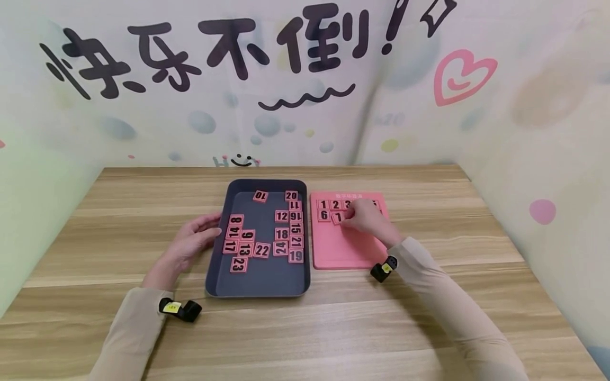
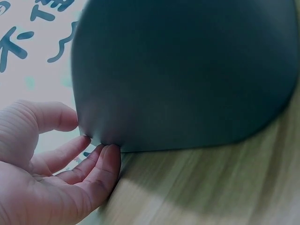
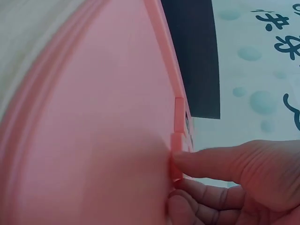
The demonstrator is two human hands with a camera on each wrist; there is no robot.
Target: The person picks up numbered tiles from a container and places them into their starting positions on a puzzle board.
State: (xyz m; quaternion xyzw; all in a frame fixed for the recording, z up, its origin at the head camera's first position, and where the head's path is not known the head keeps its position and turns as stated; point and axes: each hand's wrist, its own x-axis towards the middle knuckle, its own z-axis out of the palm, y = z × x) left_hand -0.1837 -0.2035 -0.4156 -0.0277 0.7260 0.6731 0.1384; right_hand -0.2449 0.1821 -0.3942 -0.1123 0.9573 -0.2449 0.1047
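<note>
My right hand (image 1: pixel 369 216) pinches the pink number tile marked 7 (image 1: pixel 337 217) between thumb and fingers. That tile sits a little askew in the pink puzzle board (image 1: pixel 340 246), beside tile 6 (image 1: pixel 324 215) and below tile 2 (image 1: pixel 335 205). In the right wrist view the thumb presses on the tile's edge (image 3: pixel 176 140), over the board's smooth floor. My left hand (image 1: pixel 195 241) rests against the left side of the dark grey tray (image 1: pixel 259 286), its fingertips (image 2: pixel 110 154) touching the outer wall low down. Part of the board's top rows is hidden behind the right hand.
Inside the tray lie several loose number tiles, among them 10 (image 1: pixel 260 196), 22 (image 1: pixel 261 250) and 23 (image 1: pixel 239 264), turned various ways. Tray and board stand side by side on a wooden table (image 1: pixel 286 338). A printed wall covering (image 1: pixel 295 137) rises behind the table.
</note>
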